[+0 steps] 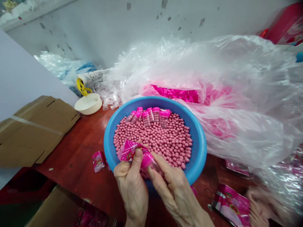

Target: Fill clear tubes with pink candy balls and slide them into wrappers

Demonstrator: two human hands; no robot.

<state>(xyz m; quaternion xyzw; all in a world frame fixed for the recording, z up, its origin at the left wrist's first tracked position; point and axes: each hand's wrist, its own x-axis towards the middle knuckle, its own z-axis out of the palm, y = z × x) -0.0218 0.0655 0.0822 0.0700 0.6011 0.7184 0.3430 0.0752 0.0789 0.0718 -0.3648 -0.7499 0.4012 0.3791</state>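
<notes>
Left hand [131,189], right hand [176,195] together, clamped on pink foil sachet [129,150] and pink-capped vial [148,162], over 6 o'clock rim of blue basin [204,148]; slipped grip could spill pink beads [156,142].

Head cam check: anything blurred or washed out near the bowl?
Head view: the pink beads in the blue basin look sharp, the clear plastic bag shows white glare, and the lower right corner smears into blur over a pale shape I cannot identify.

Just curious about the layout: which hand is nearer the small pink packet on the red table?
Left: the left hand is right of the small pink packet; the right hand is farther right.
</notes>
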